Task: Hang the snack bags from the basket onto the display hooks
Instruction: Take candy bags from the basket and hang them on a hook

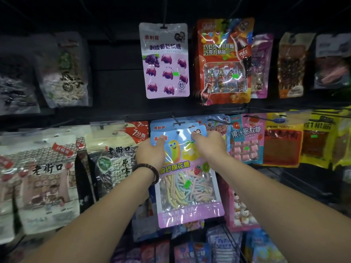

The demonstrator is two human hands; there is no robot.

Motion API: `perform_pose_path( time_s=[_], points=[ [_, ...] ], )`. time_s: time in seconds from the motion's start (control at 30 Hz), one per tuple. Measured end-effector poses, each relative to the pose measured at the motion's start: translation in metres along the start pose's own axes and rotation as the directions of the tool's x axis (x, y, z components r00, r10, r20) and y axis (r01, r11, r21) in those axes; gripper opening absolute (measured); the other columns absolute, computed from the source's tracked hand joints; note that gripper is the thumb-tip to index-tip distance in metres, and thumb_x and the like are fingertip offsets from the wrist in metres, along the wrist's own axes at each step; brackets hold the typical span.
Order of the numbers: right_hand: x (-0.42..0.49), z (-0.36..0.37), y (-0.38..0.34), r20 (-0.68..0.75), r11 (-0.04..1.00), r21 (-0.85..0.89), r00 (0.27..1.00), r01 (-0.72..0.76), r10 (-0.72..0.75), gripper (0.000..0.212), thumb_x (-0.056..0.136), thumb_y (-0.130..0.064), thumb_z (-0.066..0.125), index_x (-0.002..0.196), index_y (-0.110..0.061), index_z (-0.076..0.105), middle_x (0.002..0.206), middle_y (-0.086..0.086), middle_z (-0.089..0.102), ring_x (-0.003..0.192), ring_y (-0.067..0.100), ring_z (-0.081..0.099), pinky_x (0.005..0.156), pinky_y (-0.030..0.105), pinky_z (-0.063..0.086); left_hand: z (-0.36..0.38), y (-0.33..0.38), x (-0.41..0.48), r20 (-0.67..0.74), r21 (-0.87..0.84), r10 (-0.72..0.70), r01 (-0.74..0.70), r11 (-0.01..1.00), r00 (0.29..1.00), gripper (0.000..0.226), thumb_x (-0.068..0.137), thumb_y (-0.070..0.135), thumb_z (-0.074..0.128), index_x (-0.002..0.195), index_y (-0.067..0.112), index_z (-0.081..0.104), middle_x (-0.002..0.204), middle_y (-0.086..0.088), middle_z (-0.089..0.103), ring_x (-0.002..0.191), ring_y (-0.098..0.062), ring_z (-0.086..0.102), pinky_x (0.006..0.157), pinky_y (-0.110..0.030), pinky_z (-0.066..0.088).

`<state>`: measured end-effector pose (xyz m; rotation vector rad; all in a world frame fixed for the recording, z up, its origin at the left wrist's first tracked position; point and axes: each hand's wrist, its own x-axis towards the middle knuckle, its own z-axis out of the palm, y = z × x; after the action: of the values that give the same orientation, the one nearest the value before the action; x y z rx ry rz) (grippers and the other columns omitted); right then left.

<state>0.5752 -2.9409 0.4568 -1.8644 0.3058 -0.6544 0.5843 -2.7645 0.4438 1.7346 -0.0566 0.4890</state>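
Gripping candy bag [188,186] top: L hand [152,152] at 10 o'clock corner, R hand [210,147] at 2; hook [177,122] just above, 12 o'clock.

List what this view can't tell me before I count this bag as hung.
1. Whether the marshmallow bag is threaded on the hook: head view, the hole's depth is unreadable.
2. Most fingers of the left hand and right hand: hidden behind that bag.
3. The basket: outside the frame.
4. The upper-left bags: too dark and blurred to read.
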Motion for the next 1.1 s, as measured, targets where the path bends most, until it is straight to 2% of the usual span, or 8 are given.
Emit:
perform_pose_path(
  time_s=[0.27, 0.4, 0.5, 0.7, 0.8, 0.9, 1.0, 1.1],
  points=[
    [0.013, 0.000, -0.007, 0.032, 0.902, -0.430, 0.999, 0.047, -0.037, 0.053, 0.104, -0.058, 0.058, 0.086, -0.008, 0.057, 0.077, 0.005, 0.061, 0.062, 0.021, 0.057, 0.049, 0.031, 0.036, 0.018, 0.012, 0.016, -0.052, 0.052, -0.176, 0.178, 0.983, 0.983, 0.061, 0.108, 0.045, 0.055, 0.151, 0.003, 0.045, 0.142, -0.024, 0.062, 0.128, -0.044, 0.062, 0.108, -0.052, 0.052],
    [0.003, -0.002, 0.000, 0.073, 0.917, -0.391, 0.996, 0.076, -0.051, 0.058, 0.104, -0.040, 0.067, 0.142, 0.000, 0.049, 0.099, 0.005, 0.061, 0.066, 0.015, 0.052, 0.046, 0.028, 0.032, 0.023, 0.009, 0.003, -0.142, 0.032, -0.201, 0.208, 0.978, 0.969, 0.066, 0.107, 0.033, 0.061, 0.152, -0.004, 0.031, 0.151, -0.030, 0.051, 0.134, -0.047, 0.057, 0.110, -0.051, 0.048],
    [-0.016, -0.009, 0.015, 0.083, 0.934, -0.345, 0.994, 0.091, -0.066, 0.072, 0.102, -0.030, 0.071, 0.156, -0.003, 0.032, 0.118, 0.012, 0.065, 0.071, 0.014, 0.056, 0.044, 0.024, 0.033, 0.023, 0.002, -0.018, -0.172, -0.001, -0.153, 0.156, 0.988, 0.973, 0.059, 0.103, 0.022, 0.067, 0.147, -0.001, 0.034, 0.149, -0.028, 0.050, 0.129, -0.046, 0.059, 0.106, -0.049, 0.049],
    [-0.086, -0.023, 0.075, 0.203, 0.906, -0.338, 0.960, 0.256, -0.195, 0.045, 0.098, -0.031, 0.074, 0.134, -0.015, 0.051, 0.116, 0.002, 0.059, 0.092, 0.020, 0.063, 0.068, 0.029, 0.047, 0.000, -0.035, -0.082, -0.089, 0.222, 0.179, -0.156, 0.963, 0.980, 0.060, 0.093, 0.008, 0.067, 0.145, 0.010, 0.037, 0.146, -0.018, 0.041, 0.134, -0.039, 0.044, 0.113, -0.052, 0.041],
    [-0.138, -0.032, 0.130, 0.341, 0.882, -0.350, 0.920, 0.316, -0.194, 0.018, 0.101, -0.034, 0.068, 0.110, -0.022, 0.059, 0.101, -0.005, 0.066, 0.084, 0.011, 0.064, 0.061, 0.022, 0.046, -0.023, -0.083, -0.128, 0.085, 0.352, 0.435, -0.435, 0.829, 0.897, 0.044, 0.093, 0.017, 0.067, 0.133, 0.010, 0.049, 0.134, -0.013, 0.049, 0.126, -0.032, 0.046, 0.107, -0.045, 0.043],
    [-0.190, -0.032, 0.194, 0.345, 0.911, -0.324, 0.928, 0.255, -0.137, 0.020, 0.102, -0.040, 0.065, 0.090, -0.024, 0.063, 0.072, -0.009, 0.068, 0.071, 0.004, 0.064, 0.055, 0.018, 0.046, -0.048, -0.154, -0.181, 0.401, 0.343, 0.511, -0.642, 0.685, 0.760, 0.029, 0.091, 0.018, 0.066, 0.118, 0.010, 0.058, 0.118, -0.010, 0.056, 0.110, -0.032, 0.056, 0.096, -0.043, 0.047],
    [-0.236, -0.019, 0.268, 0.355, 0.932, -0.345, 0.935, 0.111, 0.020, 0.030, 0.103, -0.037, 0.064, 0.080, -0.018, 0.064, 0.061, -0.003, 0.064, 0.060, 0.004, 0.061, 0.057, 0.027, 0.042, -0.070, -0.231, -0.236, 0.647, 0.328, 0.381, -0.692, 0.643, 0.660, 0.023, 0.089, 0.011, 0.069, 0.112, 0.009, 0.064, 0.110, -0.009, 0.061, 0.102, -0.035, 0.060, 0.090, -0.047, 0.050],
    [-0.284, -0.001, 0.341, 0.402, 0.905, -0.404, 0.864, -0.131, 0.304, 0.033, 0.102, -0.035, 0.067, 0.078, -0.012, 0.068, 0.070, 0.007, 0.074, 0.069, 0.022, 0.073, 0.069, 0.036, 0.056, -0.091, -0.304, -0.286, 0.732, 0.408, 0.132, -0.585, 0.700, 0.668, 0.023, 0.088, 0.010, 0.072, 0.111, 0.012, 0.067, 0.112, -0.007, 0.064, 0.104, -0.034, 0.065, 0.091, -0.046, 0.055]
  ],
)
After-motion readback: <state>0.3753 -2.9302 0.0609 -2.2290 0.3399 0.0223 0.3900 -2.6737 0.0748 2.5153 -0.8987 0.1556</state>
